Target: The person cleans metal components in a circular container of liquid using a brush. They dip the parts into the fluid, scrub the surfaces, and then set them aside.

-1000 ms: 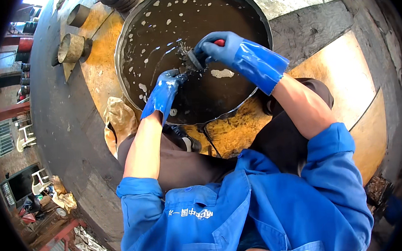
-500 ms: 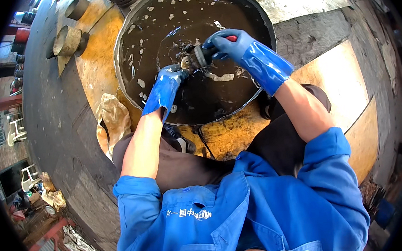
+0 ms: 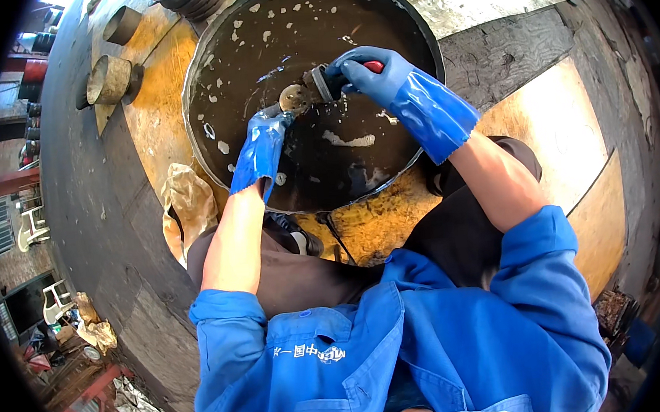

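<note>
Over the wide round tub [image 3: 188, 116], left of its middle, gripping a round-faced metal part [image 3: 294, 99] by its lower edge in the blue-gloved fingers of the left hand [image 3: 270, 118]; also clasping a red-handled tool, apparently a brush [image 3: 327, 84], with the fingers of the right hand [image 3: 370, 71] wrapped about the handle and the head close against the part, hard to tell whether touching. To scrub well, pinch the part firmly near its rim, turn it little by little toward the bristles, press evenly, and work low above the liquid [image 3: 320, 168] to catch drips and spare the bare forearms from splashes. Inside the tub, see dark brown liquid with pale foam flecks [image 3: 223, 147], mostly toward the left and far side, plus a longer foam streak [image 3: 350, 139] on the near side. Beyond the tub, at upper left, notice a tilted metal cylinder [image 3: 108, 80], a second cylinder [image 3: 122, 25] and a ribbed dark container [image 3: 192, 0]; impossible to tell any contents.
</note>
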A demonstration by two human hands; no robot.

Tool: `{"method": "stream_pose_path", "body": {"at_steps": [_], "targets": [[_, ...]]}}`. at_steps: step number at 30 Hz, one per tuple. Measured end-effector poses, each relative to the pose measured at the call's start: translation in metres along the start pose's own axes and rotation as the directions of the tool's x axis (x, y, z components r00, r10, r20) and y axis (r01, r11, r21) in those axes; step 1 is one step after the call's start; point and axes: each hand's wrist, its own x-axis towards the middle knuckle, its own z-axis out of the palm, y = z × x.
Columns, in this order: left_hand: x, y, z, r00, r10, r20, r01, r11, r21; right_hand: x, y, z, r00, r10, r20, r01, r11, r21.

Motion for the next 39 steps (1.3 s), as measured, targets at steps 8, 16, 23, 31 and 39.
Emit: {"method": "stream_pose_path", "body": {"at_steps": [8, 16, 23, 31, 39], "targets": [[0.004, 0.01, 0.007, 0.994, -0.075, 0.076, 0.094, 0.953, -0.286, -0.013, -0.01, 0.009, 0.995, 0.029, 0.097, -0.025, 0.999, -0.044], [0.01, -0.005, -0.001, 0.998, -0.071, -0.002, 0.071, 0.997, -0.03, -0.008, -0.009, 0.008, 0.996, -0.058, 0.061, 0.058, 0.998, -0.013], [0.019, -0.021, 0.011, 1.0, 0.02, -0.001, -0.02, 0.994, -0.11, 0.008, 0.005, 0.002, 0.998, -0.055, 0.018, 0.055, 0.998, -0.006], [0.028, -0.018, 0.003, 0.996, -0.091, 0.018, 0.09, 0.995, 0.046, 0.002, 0.005, 0.013, 0.996, 0.016, 0.089, -0.031, 0.986, 0.163], [-0.007, 0.024, 0.0, 0.994, -0.111, -0.019, 0.106, 0.979, -0.174, 0.007, 0.006, 0.002, 0.995, -0.104, 0.009, 0.104, 0.971, -0.216]]}}
